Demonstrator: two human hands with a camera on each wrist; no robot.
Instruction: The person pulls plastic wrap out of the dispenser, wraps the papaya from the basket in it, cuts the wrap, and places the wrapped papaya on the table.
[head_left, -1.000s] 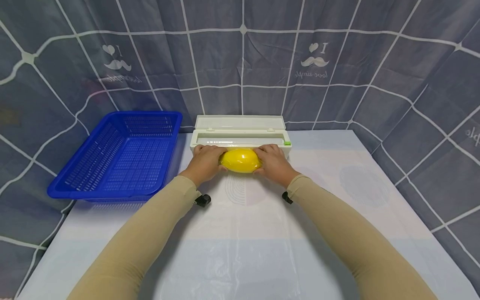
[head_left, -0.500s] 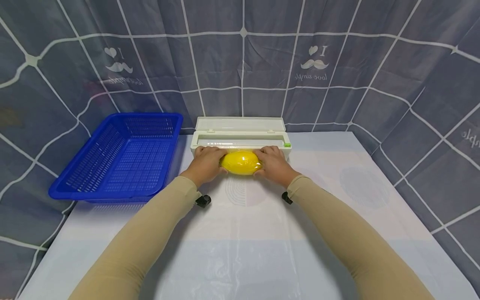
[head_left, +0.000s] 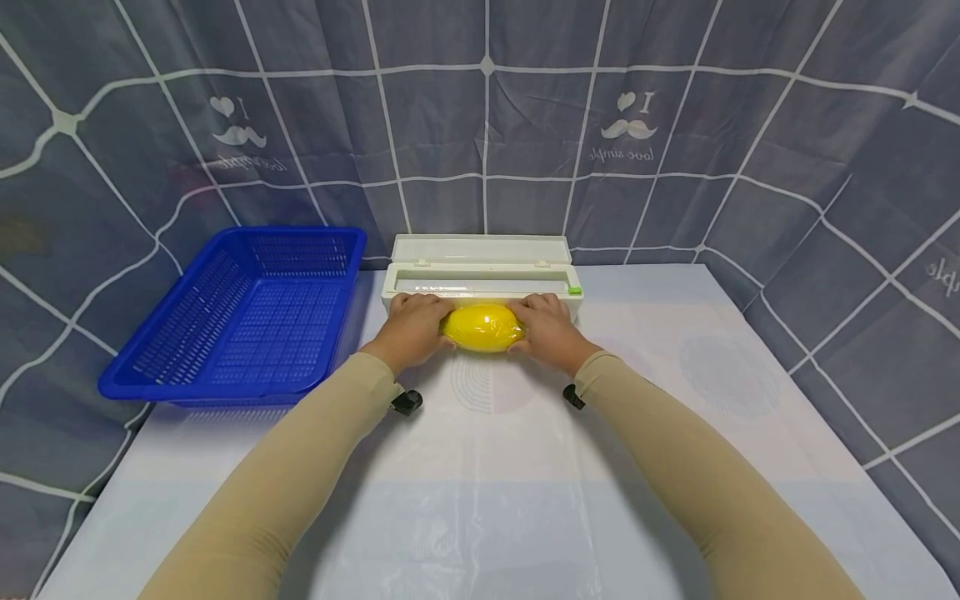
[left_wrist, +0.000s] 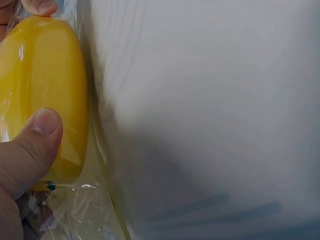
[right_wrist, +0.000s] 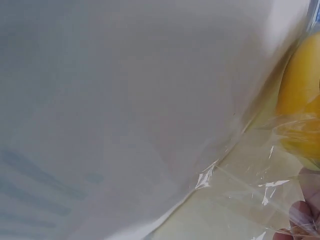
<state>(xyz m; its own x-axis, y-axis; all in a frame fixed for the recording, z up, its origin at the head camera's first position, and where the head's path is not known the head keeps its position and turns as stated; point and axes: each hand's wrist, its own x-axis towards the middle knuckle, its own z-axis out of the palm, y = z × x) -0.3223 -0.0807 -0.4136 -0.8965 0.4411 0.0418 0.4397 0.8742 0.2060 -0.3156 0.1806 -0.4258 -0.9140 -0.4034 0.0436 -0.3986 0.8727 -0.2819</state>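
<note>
A smooth yellow oval fruit (head_left: 483, 327) lies between my hands, right in front of a white cling film dispenser (head_left: 480, 268). Its left end is gripped by my left hand (head_left: 412, 332), the thumb pressing on the near side in the left wrist view. My right hand (head_left: 552, 333) holds the other end. Clear cling film (left_wrist: 80, 210) covers the fruit, and crinkled film (right_wrist: 240, 195) spreads past its end in the right wrist view. Most of my right hand is out of that view. The dispenser's lid (head_left: 480, 248) stands raised, with a green slider (head_left: 574, 291) at its right end.
A blue plastic basket (head_left: 225, 390) with slotted walls stands to the left, close to the dispenser. A white patterned cloth (head_left: 480, 450) covers the table. Grey grid curtains (head_left: 487, 125) hang behind and at both sides.
The yellow fruit sits very slightly lower in the head view, and the whole view has shifted a little the same way. Both hands keep their hold beside the dispenser.
</note>
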